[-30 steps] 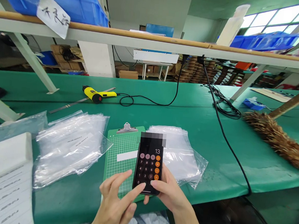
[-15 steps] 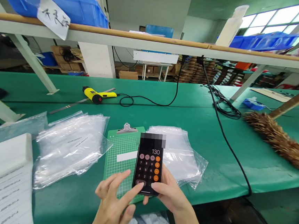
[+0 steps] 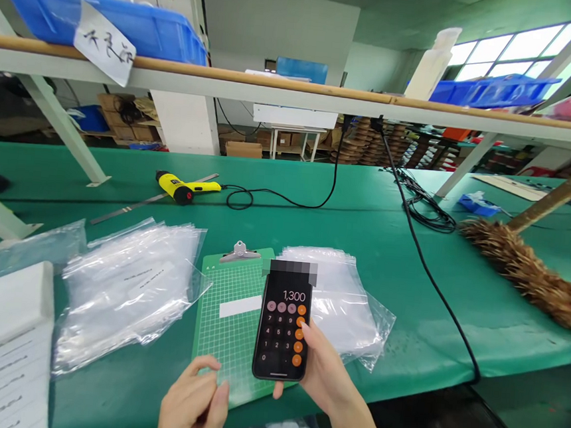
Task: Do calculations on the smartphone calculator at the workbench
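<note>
A black smartphone rests in my right hand, fingers behind it and the thumb at the screen's right edge. Its calculator shows 1,300. To its lower left, my left hand is empty, fingers loosely curled and thumb apart, over the near edge of a green clipboard with a metal clip. A blank white strip lies on the clipboard, partly under the phone from this angle. Beyond the phone, to the right, is a stack of clear plastic bags.
More clear bags lie left of the clipboard, beside a white roll of printed labels. Farther back are a yellow corded tool and a steel ruler. A black cable crosses the right side, near a feather duster.
My left hand has drawn back from the screen, its fingers curling in. The displayed number went from 130 to 1,300. My right thumb has moved up along the phone's edge.
</note>
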`<state>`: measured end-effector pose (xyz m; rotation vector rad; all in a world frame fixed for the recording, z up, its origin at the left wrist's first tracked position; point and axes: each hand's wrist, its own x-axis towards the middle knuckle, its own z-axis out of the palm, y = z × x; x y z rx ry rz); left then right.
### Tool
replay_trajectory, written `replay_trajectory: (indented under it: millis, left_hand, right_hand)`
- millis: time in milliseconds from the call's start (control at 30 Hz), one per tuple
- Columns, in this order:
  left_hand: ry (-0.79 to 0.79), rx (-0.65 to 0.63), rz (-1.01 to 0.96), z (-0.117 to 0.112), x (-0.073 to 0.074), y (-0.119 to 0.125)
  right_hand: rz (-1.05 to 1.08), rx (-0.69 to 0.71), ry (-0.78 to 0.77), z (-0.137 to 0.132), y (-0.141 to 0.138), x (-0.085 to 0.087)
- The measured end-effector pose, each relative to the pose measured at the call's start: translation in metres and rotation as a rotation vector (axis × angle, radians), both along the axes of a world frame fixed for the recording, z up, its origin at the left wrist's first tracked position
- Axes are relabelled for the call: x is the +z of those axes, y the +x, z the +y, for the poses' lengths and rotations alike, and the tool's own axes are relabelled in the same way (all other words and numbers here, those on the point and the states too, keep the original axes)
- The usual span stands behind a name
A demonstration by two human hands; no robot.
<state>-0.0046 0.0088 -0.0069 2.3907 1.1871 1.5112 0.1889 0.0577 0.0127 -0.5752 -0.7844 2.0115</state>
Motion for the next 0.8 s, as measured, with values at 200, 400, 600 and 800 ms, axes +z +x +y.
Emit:
replay_trajectory:
  millis: [200,400,600,800]
  left_hand:
    - [-0.075,-0.014,-0.066,0.001,0.000,-0.003]
    - [-0.031,0.028,-0.150,0.000,-0.005,0.006]
    - [0.030,0.009,-0.091,0.003,-0.009,0.007]
    - [0.014,0.011,-0.016,0.003,0.000,0.004]
  right_hand:
    - [-0.021,0.020,-0.008,0.003,0.000,-0.002]
    - [-0.063,-0.044,-0.057,0.004,-0.001,-0.005]
    - [0.034,-0.012,-0.054,0.003,0.001,-0.003]
    - [0.017,-0.015,-0.060,0.002,0.000,0.000]
